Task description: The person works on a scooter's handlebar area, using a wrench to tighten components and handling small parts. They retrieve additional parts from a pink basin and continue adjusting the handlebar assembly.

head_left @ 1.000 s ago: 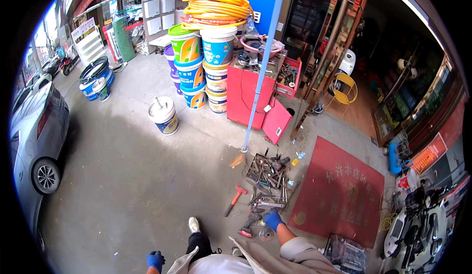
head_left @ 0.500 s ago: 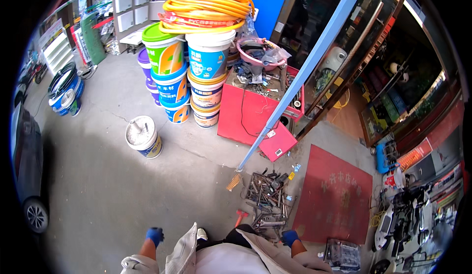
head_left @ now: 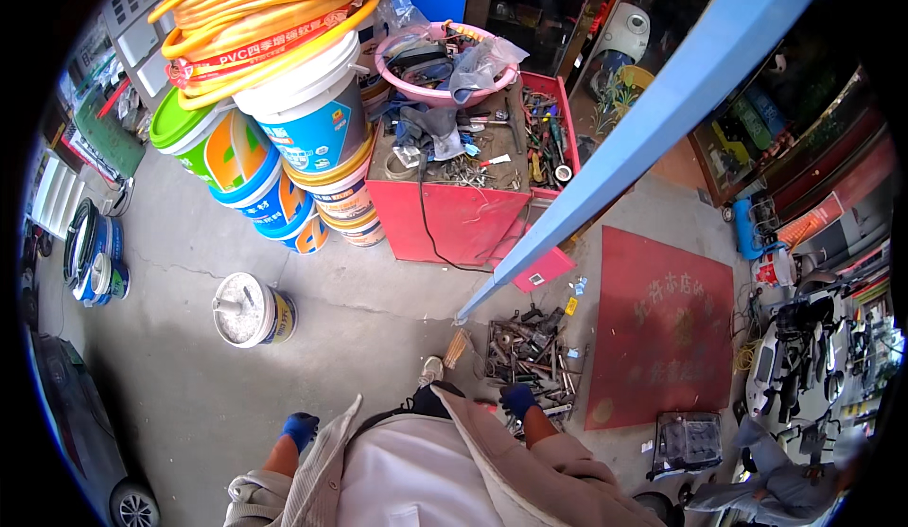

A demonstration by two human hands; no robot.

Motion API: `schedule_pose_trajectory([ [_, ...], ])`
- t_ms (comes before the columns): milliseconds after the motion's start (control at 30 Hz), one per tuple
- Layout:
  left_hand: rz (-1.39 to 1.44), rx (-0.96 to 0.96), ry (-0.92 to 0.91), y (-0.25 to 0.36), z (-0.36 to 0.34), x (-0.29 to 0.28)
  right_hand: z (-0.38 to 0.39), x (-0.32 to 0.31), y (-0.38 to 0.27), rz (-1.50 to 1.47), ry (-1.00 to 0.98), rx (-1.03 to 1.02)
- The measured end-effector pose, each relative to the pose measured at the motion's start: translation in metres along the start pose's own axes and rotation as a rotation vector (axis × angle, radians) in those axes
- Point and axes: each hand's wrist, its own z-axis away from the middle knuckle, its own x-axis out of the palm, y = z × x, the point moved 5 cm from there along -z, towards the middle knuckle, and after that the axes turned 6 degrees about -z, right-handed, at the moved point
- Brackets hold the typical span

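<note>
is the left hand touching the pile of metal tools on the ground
No, the left hand hangs over bare concrete; the right hand is at the tool pile.

1. The left hand, covered by a blue glove, is hung low at the side, the forearm bare below a rolled beige sleeve.
2. The right hand, likewise gloved in blue, is lowered forward, its fingers curled; nothing is seen gripped.

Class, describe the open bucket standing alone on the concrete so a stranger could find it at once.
Start at the tall stack of colourful paint buckets under the coiled orange hose. On the bare concrete in front stands a lone bucket. Unlike them, it is open, white inside, with a stick in it.
</note>
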Motion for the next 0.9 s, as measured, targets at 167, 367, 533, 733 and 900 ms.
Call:
schedule_pose_trajectory([
  [167,0.109,-0.06,0.051,0.043,-0.054,-0.053,-0.071,-0.034,-0.176,-0.046,0.23,-0.124],
  [367,-0.344,0.728,0.357,0.384,-0.097,-0.058,-0.105,-0.074,-0.195,-0.077,0.342,-0.364],
  [533,-0.43,1.578,0.342,0.665,-0.006,0.01,-0.035,-0.077,-0.136,-0.048,0.325,-0.05],
  [733,-0.943,1.633,0.412,0.761,-0.043,0.077,0.069,-0.002,-0.132,-1.042,0.576,0.717],
  [900,-0.611,1.641,0.187,0.776,-0.098,0.066,0.088,0.077,-0.177,-1.125,0.744,0.837],
])
